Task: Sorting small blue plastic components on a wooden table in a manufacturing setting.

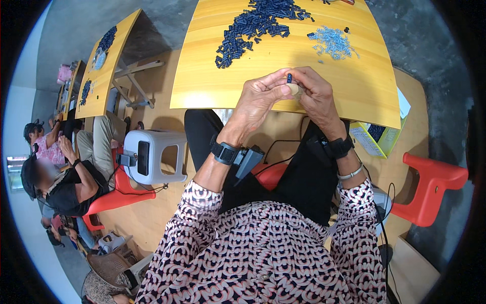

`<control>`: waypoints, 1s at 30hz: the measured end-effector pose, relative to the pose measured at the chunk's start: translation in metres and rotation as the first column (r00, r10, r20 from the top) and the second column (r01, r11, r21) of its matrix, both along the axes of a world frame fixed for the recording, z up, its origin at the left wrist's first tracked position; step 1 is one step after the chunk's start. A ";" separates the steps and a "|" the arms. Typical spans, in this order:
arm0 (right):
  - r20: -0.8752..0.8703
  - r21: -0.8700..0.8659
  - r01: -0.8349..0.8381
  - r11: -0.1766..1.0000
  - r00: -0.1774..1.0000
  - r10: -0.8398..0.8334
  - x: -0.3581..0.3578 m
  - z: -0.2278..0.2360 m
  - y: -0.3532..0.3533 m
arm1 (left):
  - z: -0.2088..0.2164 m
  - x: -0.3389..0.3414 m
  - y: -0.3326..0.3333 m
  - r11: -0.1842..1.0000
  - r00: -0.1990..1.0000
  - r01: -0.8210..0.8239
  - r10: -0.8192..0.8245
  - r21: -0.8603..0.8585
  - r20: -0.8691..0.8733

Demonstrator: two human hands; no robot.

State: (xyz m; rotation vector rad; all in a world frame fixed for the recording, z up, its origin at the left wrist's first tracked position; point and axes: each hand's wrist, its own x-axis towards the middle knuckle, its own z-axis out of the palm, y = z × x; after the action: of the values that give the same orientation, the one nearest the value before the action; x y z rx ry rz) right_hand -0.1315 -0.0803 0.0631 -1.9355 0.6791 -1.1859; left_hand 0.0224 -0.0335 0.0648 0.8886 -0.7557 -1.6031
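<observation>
My left hand (266, 97) and my right hand (316, 93) meet just over the near edge of the wooden table (202, 81). Between their fingertips, pinched from both sides, is a small dark blue tube-shaped piece (289, 78) standing upright. A beige cover (293, 89), like a finger cot, shows at a thumb tip beneath it. Beyond my hands lies a large heap of similar dark tube-shaped pieces (258, 25). To its right is a smaller pile of clear light-blue pieces (333, 42). Whether a light-blue piece is also in my fingers is hidden.
Under the table's right side stands a yellow-green bin (377, 139) holding dark pieces. A red stool (430, 187) is at the right, a grey stool (154, 156) at the left. Another person (76, 177) sits left, near a second table (109, 66). Cables hang near my wrists.
</observation>
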 end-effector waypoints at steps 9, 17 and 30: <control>-0.010 -0.015 0.003 1.000 1.000 -0.003 -0.002 0.001 0.001 | 0.000 0.000 0.000 1.000 1.000 0.005 -0.005 -0.004 -0.002; -0.009 -0.002 -0.003 1.000 1.000 0.003 -0.002 -0.002 0.001 | -0.003 0.000 0.000 1.000 1.000 -0.012 0.012 0.002 0.015; 0.000 -0.004 0.004 1.000 1.000 -0.004 -0.002 0.000 0.001 | 0.000 -0.002 0.002 0.999 0.999 -0.032 0.031 0.014 0.025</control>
State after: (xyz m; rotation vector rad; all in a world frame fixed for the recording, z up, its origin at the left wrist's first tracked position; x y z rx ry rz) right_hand -0.1337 -0.0794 0.0628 -1.9386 0.6809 -1.1909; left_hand 0.0203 -0.0320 0.0648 0.9280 -0.7446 -1.5743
